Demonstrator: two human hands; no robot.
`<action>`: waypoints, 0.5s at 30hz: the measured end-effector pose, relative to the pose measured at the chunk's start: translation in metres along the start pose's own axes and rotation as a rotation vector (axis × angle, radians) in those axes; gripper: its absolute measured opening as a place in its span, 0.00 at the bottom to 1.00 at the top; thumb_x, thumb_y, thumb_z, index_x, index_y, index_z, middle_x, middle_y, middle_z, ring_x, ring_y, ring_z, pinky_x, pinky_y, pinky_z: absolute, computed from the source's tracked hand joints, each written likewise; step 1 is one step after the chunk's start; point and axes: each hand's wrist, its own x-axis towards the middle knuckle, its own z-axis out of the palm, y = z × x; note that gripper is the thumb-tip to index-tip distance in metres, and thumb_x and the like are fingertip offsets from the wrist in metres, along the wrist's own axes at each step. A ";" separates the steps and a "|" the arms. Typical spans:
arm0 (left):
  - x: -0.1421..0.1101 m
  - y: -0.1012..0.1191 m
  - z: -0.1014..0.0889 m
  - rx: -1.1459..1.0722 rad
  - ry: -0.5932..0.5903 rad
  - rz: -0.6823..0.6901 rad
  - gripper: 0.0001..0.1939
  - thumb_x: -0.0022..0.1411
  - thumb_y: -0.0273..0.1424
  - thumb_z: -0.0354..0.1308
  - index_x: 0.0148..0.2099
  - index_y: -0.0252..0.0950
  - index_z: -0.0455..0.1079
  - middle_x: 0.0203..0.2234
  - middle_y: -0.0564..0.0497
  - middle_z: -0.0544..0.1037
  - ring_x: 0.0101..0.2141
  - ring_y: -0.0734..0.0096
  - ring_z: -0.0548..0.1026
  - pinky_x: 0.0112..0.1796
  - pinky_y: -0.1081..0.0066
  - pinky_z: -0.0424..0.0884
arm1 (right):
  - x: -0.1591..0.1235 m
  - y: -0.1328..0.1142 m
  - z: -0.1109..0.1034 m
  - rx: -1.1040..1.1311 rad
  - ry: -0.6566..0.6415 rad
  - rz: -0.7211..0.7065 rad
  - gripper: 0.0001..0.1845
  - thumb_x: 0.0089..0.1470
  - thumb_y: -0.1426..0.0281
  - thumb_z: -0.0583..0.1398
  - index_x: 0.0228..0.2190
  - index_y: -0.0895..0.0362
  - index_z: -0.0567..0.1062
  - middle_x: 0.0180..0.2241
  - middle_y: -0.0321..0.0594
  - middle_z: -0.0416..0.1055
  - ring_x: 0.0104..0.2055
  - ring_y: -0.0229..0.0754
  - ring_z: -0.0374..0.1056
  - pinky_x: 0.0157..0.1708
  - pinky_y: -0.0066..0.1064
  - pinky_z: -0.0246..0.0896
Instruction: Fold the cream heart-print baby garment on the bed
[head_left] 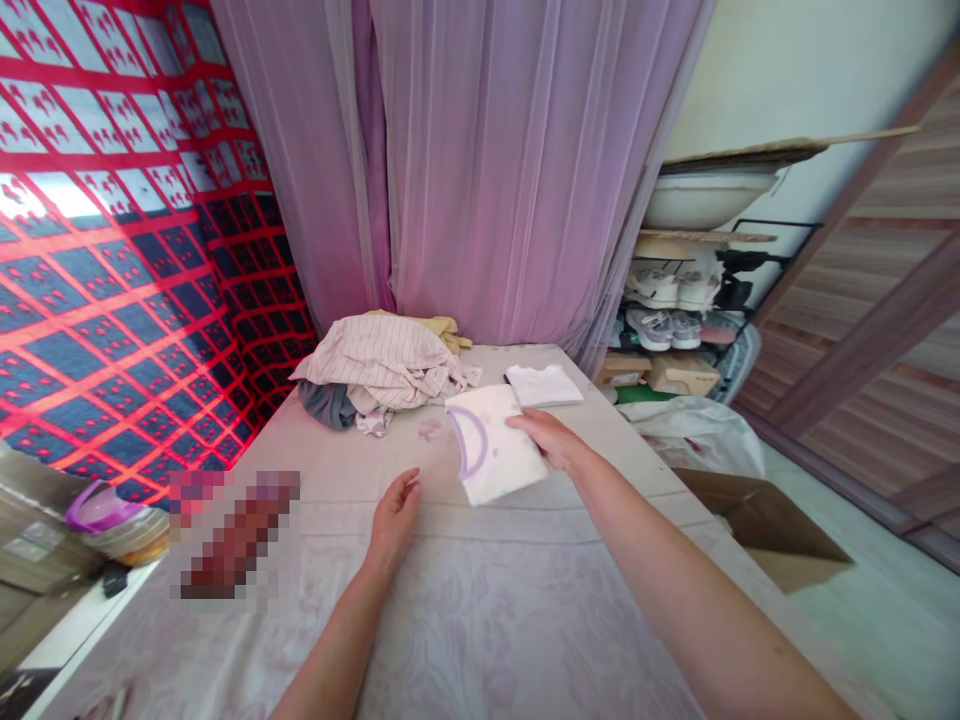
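My right hand (pixel 546 436) grips the right edge of a folded white shirt (pixel 501 462) with a lilac neckband and small purple marks. The shirt is tilted a little above the bed. To its left, my left hand (pixel 396 512) is apart from it, low over the sheet, fingers loosely bent and holding nothing. Just beyond the held shirt lies another folded white garment (pixel 546 384). Farther back on the left is a heap of loose clothes (pixel 382 360), with a striped pink piece on top and dark grey and yellow cloth showing beneath.
The patterned sheet (pixel 510 610) covers the bed. Lilac curtains (pixel 510 170) hang behind it, and a red-and-dark checked cloth (pixel 127 260) hangs left. Right of the bed stand a shoe rack (pixel 667 290), a white plastic bag (pixel 694 430) and an open cardboard box (pixel 765 510).
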 end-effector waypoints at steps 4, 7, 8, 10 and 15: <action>0.001 0.001 0.002 0.026 -0.004 -0.009 0.20 0.56 0.37 0.53 0.50 0.36 0.69 0.34 0.50 0.77 0.38 0.67 0.75 0.43 0.66 0.69 | -0.034 0.048 0.017 0.044 0.048 0.107 0.16 0.57 0.58 0.53 0.37 0.58 0.68 0.35 0.45 0.76 0.28 0.36 0.72 0.25 0.25 0.65; 0.001 0.003 0.007 0.104 -0.010 -0.026 0.20 0.57 0.34 0.52 0.51 0.35 0.68 0.38 0.47 0.77 0.40 0.68 0.74 0.44 0.67 0.68 | -0.051 0.076 0.020 -0.278 -0.059 0.246 0.16 0.58 0.58 0.52 0.29 0.58 0.69 0.29 0.43 0.76 0.22 0.36 0.70 0.19 0.25 0.59; 0.000 0.005 0.009 0.153 -0.020 -0.026 0.20 0.58 0.33 0.52 0.52 0.34 0.67 0.41 0.46 0.76 0.41 0.68 0.74 0.44 0.68 0.68 | -0.053 0.081 0.017 -0.360 -0.060 0.243 0.16 0.57 0.60 0.52 0.26 0.58 0.69 0.27 0.43 0.76 0.22 0.37 0.69 0.19 0.25 0.58; 0.000 0.010 0.013 0.293 -0.047 0.004 0.21 0.59 0.35 0.52 0.54 0.33 0.66 0.45 0.43 0.74 0.44 0.66 0.73 0.45 0.68 0.67 | -0.051 0.083 0.006 -0.460 -0.003 0.195 0.17 0.57 0.61 0.53 0.23 0.58 0.69 0.26 0.42 0.75 0.24 0.38 0.69 0.22 0.25 0.57; -0.001 0.032 0.025 0.662 -0.130 0.101 0.23 0.60 0.38 0.52 0.55 0.33 0.65 0.49 0.41 0.72 0.48 0.61 0.70 0.47 0.66 0.64 | -0.029 0.080 -0.021 -0.685 0.375 -0.055 0.11 0.54 0.63 0.54 0.35 0.54 0.74 0.39 0.41 0.74 0.38 0.41 0.69 0.34 0.28 0.58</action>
